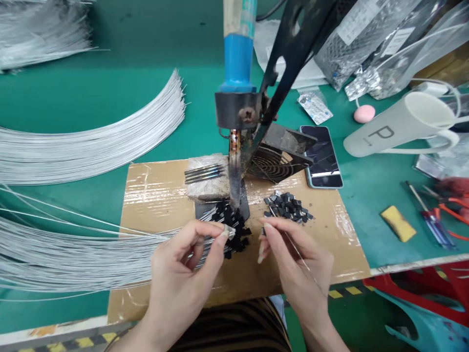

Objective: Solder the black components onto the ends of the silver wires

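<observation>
My left hand (192,266) pinches something small and pale at its fingertips, too small to name, in front of a soldering iron (235,166) clamped upright with its tip down. Thumb and forefinger of my right hand (296,259) are pressed together on a thin wire (298,255), with a small dark piece beside the fingertips. A bundle of grey wires (91,259) with black ends (234,225) runs in from the left, behind my left hand. Small black parts (288,207) lie in a pile just beyond my right hand.
Cardboard (344,244) covers the work spot. Behind it stand a small fan (278,156) and a black bracket (286,54). A phone (322,156), a white mug (399,124), a yellow sponge (397,223) and tools (432,220) lie right; another wire bundle (110,146) lies left.
</observation>
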`<control>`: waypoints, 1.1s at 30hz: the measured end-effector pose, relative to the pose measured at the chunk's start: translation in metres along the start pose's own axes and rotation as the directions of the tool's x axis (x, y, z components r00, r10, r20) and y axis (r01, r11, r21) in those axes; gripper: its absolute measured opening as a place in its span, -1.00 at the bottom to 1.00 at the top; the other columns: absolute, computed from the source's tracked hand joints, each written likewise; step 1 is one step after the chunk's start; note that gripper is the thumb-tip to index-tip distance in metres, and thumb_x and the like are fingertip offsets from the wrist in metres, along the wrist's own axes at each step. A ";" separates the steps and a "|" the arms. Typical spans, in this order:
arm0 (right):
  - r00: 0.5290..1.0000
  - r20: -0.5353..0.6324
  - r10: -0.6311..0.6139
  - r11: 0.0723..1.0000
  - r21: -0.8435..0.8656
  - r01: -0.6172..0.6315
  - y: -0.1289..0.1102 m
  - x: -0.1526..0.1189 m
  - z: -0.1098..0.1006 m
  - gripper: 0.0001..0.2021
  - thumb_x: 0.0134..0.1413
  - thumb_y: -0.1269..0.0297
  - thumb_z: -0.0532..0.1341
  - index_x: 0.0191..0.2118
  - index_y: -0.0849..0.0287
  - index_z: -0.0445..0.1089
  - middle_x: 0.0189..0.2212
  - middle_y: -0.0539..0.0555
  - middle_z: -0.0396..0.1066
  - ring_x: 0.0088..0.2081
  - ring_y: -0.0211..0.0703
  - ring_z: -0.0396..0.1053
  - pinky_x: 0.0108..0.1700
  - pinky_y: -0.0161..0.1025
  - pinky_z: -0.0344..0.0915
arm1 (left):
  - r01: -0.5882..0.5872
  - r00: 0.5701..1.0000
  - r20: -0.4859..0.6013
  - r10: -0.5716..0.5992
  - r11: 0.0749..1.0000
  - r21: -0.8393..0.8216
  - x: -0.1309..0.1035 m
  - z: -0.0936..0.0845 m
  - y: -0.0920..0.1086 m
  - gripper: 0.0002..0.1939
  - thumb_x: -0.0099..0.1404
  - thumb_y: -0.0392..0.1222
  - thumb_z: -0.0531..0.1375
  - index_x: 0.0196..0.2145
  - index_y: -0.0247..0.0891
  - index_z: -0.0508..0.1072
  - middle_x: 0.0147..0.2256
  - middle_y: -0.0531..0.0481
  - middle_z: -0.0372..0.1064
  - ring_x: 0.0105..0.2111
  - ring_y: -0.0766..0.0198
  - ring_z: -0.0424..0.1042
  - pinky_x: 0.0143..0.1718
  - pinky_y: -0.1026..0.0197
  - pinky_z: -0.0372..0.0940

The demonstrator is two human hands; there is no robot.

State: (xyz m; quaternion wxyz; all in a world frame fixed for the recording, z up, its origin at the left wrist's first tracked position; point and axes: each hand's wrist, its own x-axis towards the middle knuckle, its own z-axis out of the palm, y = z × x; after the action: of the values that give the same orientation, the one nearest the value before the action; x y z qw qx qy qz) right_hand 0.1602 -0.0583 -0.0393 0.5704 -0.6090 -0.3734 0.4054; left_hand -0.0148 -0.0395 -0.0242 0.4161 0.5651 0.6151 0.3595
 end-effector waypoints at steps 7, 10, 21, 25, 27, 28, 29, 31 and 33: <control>0.978 0.171 0.117 0.971 0.189 -0.149 -0.002 -0.001 0.014 -0.88 0.30 0.34 0.37 -0.18 0.00 0.70 -0.48 -0.09 0.48 -0.62 -0.47 0.38 -0.58 -0.57 0.38 | 0.066 0.990 0.130 -0.052 0.991 -0.112 0.003 -0.004 0.009 -0.92 0.41 -0.24 0.30 -0.29 -0.13 0.59 -0.24 0.05 0.65 -0.31 0.32 0.58 -0.41 0.38 0.34; 0.969 0.207 0.138 0.956 0.227 -0.185 -0.001 -0.002 0.018 -0.87 0.30 0.34 0.37 -0.18 -0.02 0.71 -0.47 -0.08 0.50 -0.61 -0.47 0.39 -0.57 -0.57 0.40 | 0.083 0.984 0.167 -0.056 0.983 -0.162 0.005 -0.004 0.013 -0.90 0.39 -0.27 0.31 -0.30 -0.12 0.60 -0.27 0.08 0.64 -0.34 0.36 0.56 -0.45 0.41 0.31; 0.971 0.191 0.145 0.961 0.204 -0.184 -0.004 -0.003 0.020 -0.86 0.27 0.36 0.39 -0.20 -0.04 0.72 -0.50 -0.07 0.53 -0.64 -0.45 0.40 -0.57 -0.55 0.42 | 0.090 0.987 0.151 -0.063 0.979 -0.182 0.006 -0.002 0.014 -0.90 0.35 -0.30 0.33 -0.33 -0.14 0.60 -0.28 0.08 0.63 -0.34 0.35 0.58 -0.43 0.44 0.36; 0.972 0.192 0.138 0.965 0.193 -0.176 -0.005 -0.004 0.021 -0.85 0.28 0.36 0.38 -0.19 -0.05 0.72 -0.50 -0.08 0.53 -0.63 -0.43 0.40 -0.58 -0.52 0.41 | 0.094 0.987 0.144 -0.068 0.979 -0.181 0.006 -0.003 0.017 -0.90 0.33 -0.31 0.34 -0.34 -0.14 0.60 -0.29 0.07 0.64 -0.37 0.35 0.57 -0.45 0.42 0.35; 0.975 0.189 0.115 0.976 0.163 -0.147 -0.003 -0.005 0.019 -0.86 0.29 0.35 0.38 -0.18 -0.06 0.71 -0.48 -0.08 0.54 -0.62 -0.42 0.40 -0.57 -0.49 0.40 | 0.094 0.988 0.141 -0.068 0.977 -0.189 0.006 -0.002 0.017 -0.89 0.32 -0.33 0.34 -0.35 -0.15 0.60 -0.30 0.07 0.64 -0.38 0.35 0.56 -0.45 0.42 0.36; 0.977 0.191 0.093 0.984 0.130 -0.119 -0.002 -0.006 0.018 -0.85 0.30 0.34 0.37 -0.16 -0.06 0.70 -0.48 -0.09 0.52 -0.61 -0.41 0.40 -0.56 -0.47 0.39 | 0.095 0.988 0.140 -0.068 0.976 -0.194 0.006 -0.001 0.017 -0.89 0.32 -0.33 0.34 -0.35 -0.15 0.60 -0.30 0.07 0.64 -0.37 0.35 0.57 -0.44 0.41 0.36; 0.979 0.193 0.064 0.993 0.086 -0.082 -0.001 -0.007 0.017 -0.84 0.35 0.33 0.34 -0.12 -0.07 0.69 -0.47 -0.09 0.50 -0.58 -0.40 0.39 -0.53 -0.45 0.39 | 0.097 0.988 0.138 -0.070 0.976 -0.197 0.007 -0.001 0.017 -0.88 0.32 -0.34 0.34 -0.36 -0.16 0.60 -0.30 0.07 0.64 -0.37 0.35 0.57 -0.43 0.41 0.37; 0.979 0.205 -0.010 1.000 -0.014 0.013 0.002 -0.008 0.013 -0.76 0.47 0.28 0.19 0.01 -0.06 0.63 -0.44 -0.07 0.43 -0.53 -0.36 0.37 -0.45 -0.38 0.39 | 0.101 0.988 0.134 -0.075 0.975 -0.197 0.009 0.000 0.017 -0.88 0.32 -0.34 0.33 -0.36 -0.17 0.59 -0.29 0.06 0.64 -0.36 0.34 0.58 -0.41 0.41 0.37; 0.976 0.211 -0.052 0.994 -0.087 0.072 0.003 -0.010 0.009 -0.65 0.56 0.27 0.02 0.15 -0.05 0.54 -0.42 -0.06 0.35 -0.50 -0.33 0.32 -0.42 -0.33 0.35 | 0.107 0.988 0.132 -0.083 0.976 -0.190 0.011 0.001 0.017 -0.89 0.33 -0.32 0.33 -0.37 -0.18 0.58 -0.29 0.05 0.64 -0.34 0.33 0.58 -0.40 0.40 0.37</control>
State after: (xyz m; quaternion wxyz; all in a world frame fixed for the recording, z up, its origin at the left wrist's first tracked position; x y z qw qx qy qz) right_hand 0.1485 -0.0641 -0.0421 0.5111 -0.5774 -0.4686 0.4310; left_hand -0.0072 -0.0267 -0.0102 0.5237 0.5123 0.5760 0.3627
